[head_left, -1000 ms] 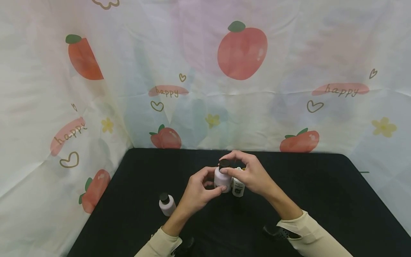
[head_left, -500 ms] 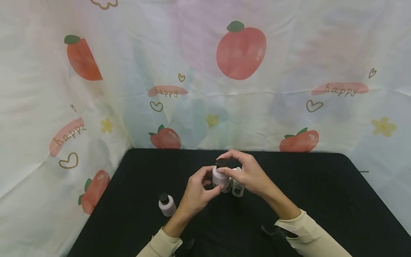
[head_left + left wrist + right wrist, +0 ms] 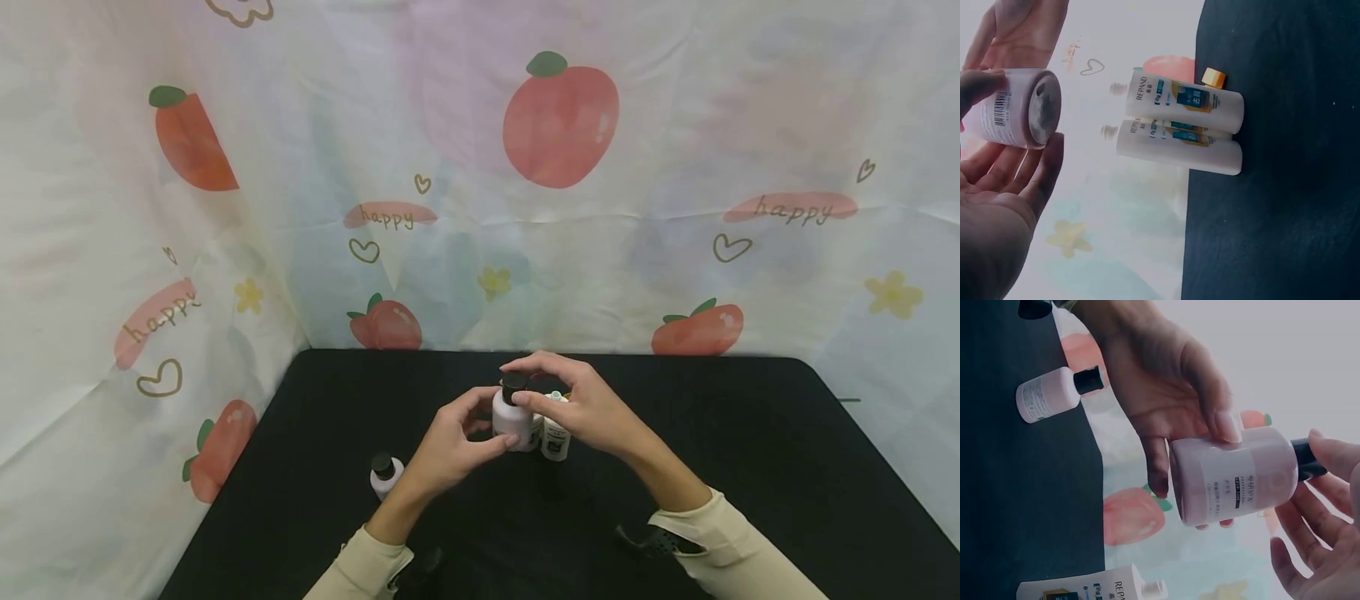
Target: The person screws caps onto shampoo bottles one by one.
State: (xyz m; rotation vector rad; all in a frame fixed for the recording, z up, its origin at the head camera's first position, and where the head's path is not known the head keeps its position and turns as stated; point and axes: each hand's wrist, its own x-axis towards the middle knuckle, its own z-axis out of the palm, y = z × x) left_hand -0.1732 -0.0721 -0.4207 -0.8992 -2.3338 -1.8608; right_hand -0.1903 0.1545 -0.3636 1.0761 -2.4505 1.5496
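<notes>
My left hand holds a pale pink bottle around its body, thumb across the front. The right hand pinches the bottle's black cap between thumb and fingers. In the right wrist view the cap sits at the bottle's neck, and a printed label faces the camera. The left wrist view shows the bottle's base and a barcode, raised above the table. Behind the held bottle stand two white REPAND bottles without caps on their narrow necks.
A second pale pink bottle with a black cap stands at the left, partly behind the left forearm in the head view. A small yellow-orange cap lies beside the white bottles. The black table meets a printed cloth backdrop.
Both hands and the held bottle have shifted slightly left in the head view. The left forearm now covers more of the second pink bottle.
</notes>
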